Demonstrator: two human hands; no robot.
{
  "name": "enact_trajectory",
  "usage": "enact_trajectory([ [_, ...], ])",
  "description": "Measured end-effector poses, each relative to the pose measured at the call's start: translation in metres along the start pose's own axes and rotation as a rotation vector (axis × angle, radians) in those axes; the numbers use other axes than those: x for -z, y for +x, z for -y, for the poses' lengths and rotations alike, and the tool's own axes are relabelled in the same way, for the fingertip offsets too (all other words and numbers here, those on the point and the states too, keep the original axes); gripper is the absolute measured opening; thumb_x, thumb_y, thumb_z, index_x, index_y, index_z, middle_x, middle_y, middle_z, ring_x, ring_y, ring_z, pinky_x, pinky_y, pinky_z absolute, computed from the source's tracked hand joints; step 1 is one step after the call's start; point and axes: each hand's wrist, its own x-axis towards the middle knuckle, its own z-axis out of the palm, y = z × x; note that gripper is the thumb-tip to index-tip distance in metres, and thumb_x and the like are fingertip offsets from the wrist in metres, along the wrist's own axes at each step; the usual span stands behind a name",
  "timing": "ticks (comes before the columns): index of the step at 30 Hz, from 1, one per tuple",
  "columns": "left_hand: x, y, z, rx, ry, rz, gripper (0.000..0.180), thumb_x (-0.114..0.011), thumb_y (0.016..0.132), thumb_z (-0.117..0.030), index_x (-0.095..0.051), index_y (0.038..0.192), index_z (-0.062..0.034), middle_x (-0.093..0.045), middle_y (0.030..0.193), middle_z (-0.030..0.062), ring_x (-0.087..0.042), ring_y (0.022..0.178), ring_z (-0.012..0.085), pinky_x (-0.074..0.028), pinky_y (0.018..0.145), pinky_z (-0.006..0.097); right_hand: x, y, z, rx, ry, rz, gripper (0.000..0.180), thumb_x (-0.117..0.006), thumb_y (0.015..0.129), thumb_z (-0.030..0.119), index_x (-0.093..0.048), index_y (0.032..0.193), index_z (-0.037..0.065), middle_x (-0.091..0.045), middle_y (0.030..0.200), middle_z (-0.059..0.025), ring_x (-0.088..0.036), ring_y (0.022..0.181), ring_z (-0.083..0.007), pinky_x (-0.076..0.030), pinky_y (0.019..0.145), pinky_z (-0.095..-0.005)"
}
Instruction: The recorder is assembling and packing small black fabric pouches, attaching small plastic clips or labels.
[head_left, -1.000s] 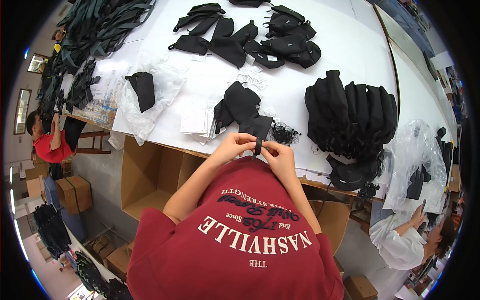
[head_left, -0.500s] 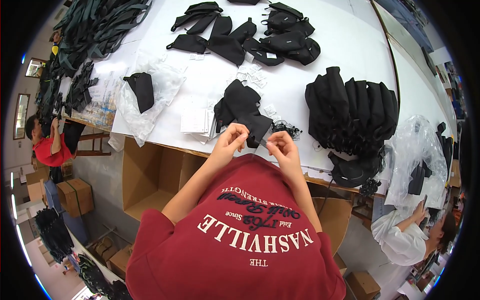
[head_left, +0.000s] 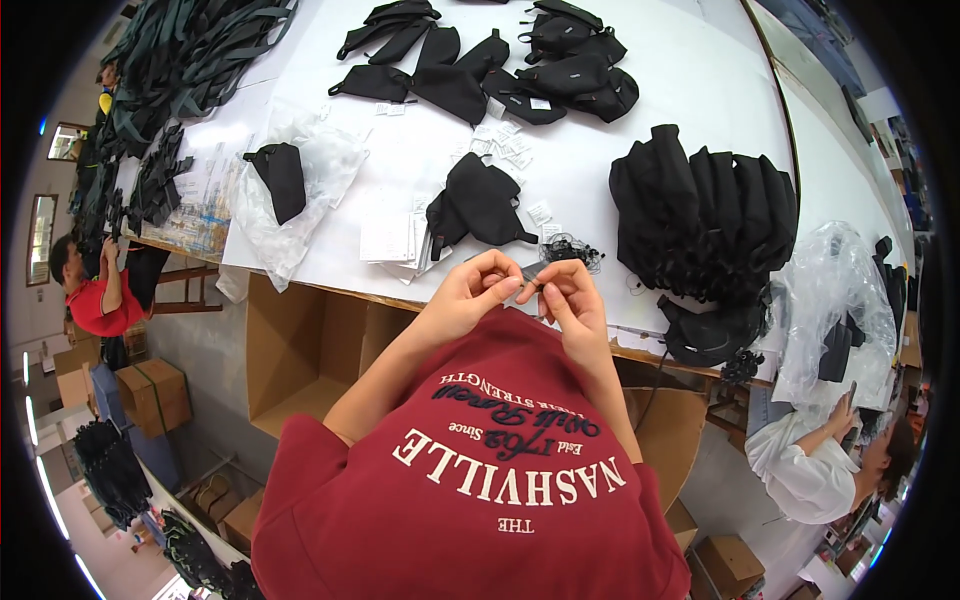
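Note:
At the table's near edge my left hand (head_left: 470, 293) and my right hand (head_left: 573, 303) are close together, both with fingers pinched. Something small and thin is between the fingertips, too small to make out. Just beyond them a black fabric pouch (head_left: 478, 200) lies on the white table (head_left: 330, 240), apart from my fingers. To its right is a tangle of thin black cords (head_left: 574, 254), close to my right fingertips. White printed cards (head_left: 390, 240) are stacked left of the pouch, and loose white tags (head_left: 502, 140) are scattered behind it.
More black pouches (head_left: 450, 85) lie at the back, and a row of black bags (head_left: 700, 215) stands at right. A clear plastic bag (head_left: 325, 180) sits at left under a black piece. Cardboard boxes (head_left: 310, 350) are below the edge. Co-workers sit at far left and right.
My hands have drawn closer together. The black pouch, whose near part reached my fingers before, now lies farther off on the table, apart from them.

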Motion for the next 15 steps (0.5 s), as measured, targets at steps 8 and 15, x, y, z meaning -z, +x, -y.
enact_trajectory([
  [8, -0.013, -0.011, 0.002, -0.060, 0.170, -0.097, 0.007, -0.054, 0.094, -0.008, -0.054, 0.095, -0.0004, -0.052, 0.080, 0.0001, -0.050, 0.073, 0.0051, -0.039, 0.067, 0.019, -0.010, -0.006, -0.009, 0.064, -0.169, -0.047, 0.014, -0.057, 0.091, 0.005, -0.047, 0.101, 0.004, -0.062, 0.086, -0.0062, -0.060, 0.075, -0.0088, -0.043, 0.062, -0.0200],
  [15, -0.020, -0.021, 0.009, -0.098, 0.251, -0.297, 0.007, -0.059, 0.089, -0.006, -0.057, 0.088, 0.0004, -0.047, 0.073, 0.0001, -0.038, 0.063, 0.0068, -0.036, 0.058, 0.022, -0.017, -0.007, -0.015, 0.093, -0.236, -0.106, 0.016, -0.058, 0.090, 0.002, -0.047, 0.102, 0.002, -0.061, 0.084, -0.0057, -0.061, 0.076, -0.0109, -0.045, 0.064, -0.0209],
])
